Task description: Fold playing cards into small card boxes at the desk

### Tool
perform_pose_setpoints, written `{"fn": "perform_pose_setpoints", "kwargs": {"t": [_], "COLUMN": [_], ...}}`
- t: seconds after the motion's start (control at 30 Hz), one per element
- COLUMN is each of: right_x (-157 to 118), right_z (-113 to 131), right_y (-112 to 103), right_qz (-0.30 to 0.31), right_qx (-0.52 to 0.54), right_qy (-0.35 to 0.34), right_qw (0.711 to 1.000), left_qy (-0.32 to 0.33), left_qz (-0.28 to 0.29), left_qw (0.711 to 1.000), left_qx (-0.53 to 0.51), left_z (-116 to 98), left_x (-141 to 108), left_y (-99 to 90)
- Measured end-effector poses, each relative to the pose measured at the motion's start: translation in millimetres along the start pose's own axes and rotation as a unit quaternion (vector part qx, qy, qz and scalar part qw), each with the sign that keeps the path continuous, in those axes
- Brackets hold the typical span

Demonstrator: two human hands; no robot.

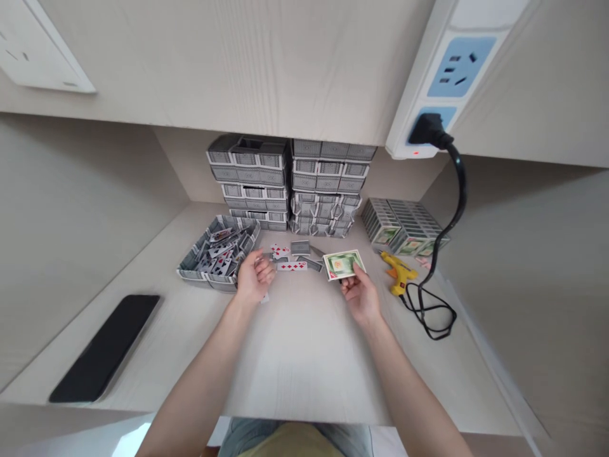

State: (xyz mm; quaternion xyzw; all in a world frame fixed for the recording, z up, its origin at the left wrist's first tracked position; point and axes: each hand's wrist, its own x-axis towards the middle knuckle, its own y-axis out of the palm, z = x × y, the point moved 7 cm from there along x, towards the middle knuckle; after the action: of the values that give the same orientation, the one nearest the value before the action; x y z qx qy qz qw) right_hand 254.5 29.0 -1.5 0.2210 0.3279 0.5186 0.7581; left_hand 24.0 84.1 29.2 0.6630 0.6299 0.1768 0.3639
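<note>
My right hand (pixel 362 298) grips a green-and-white playing card box (pixel 343 264), thumb on top and fingers curled below. My left hand (pixel 255 277) is closed beside the basket of cards; what its fingers hold, if anything, is hidden. A small white piece (pixel 265 298) shows just under that wrist. Between the hands lie several loose playing cards, among them a red-suited card (pixel 292 266) and a grey-backed one (pixel 300 247). The basket (pixel 202 277), built of folded grey-backed cards, holds a heap of face-up and folded cards (pixel 219 255).
Stacks of grey card-built boxes (pixel 328 184) stand against the back panel. Packed card boxes (pixel 404 228) sit at the back right. A yellow glue gun (pixel 398 271) lies by a black cord (pixel 461 203) plugged into the power strip (pixel 464 66). A black phone-like slab (pixel 107 346) lies left.
</note>
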Motion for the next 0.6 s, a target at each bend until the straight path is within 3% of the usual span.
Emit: {"fn": "perform_pose_setpoints", "kwargs": {"t": [0.13,0.3,0.47,0.6], "right_x": [-1.8,-9.6,-16.0,-20.1], "right_z": [-2.9,-3.2,-22.2,-35.7], "right_y": [1.9,9.0,20.1,20.5], "right_qz": [0.004,0.025,0.098,0.114], "right_qx": [-0.010,-0.123,-0.200,-0.323], "right_qy": [0.004,-0.024,0.076,0.118], "right_qw": [1.000,0.992,0.972,0.932], "left_qy": [0.000,0.032,0.038,0.050], "left_qz": [0.001,-0.019,-0.031,-0.050], "left_qw": [0.999,0.999,0.997,0.991], "left_qx": [-0.041,0.017,0.056,0.112], "left_z": [-2.4,-3.4,-1.5,0.8], "left_x": [1.2,-0.7,-0.8,-0.6], "left_y": [-2.8,-2.5,-4.5,-7.8]}}
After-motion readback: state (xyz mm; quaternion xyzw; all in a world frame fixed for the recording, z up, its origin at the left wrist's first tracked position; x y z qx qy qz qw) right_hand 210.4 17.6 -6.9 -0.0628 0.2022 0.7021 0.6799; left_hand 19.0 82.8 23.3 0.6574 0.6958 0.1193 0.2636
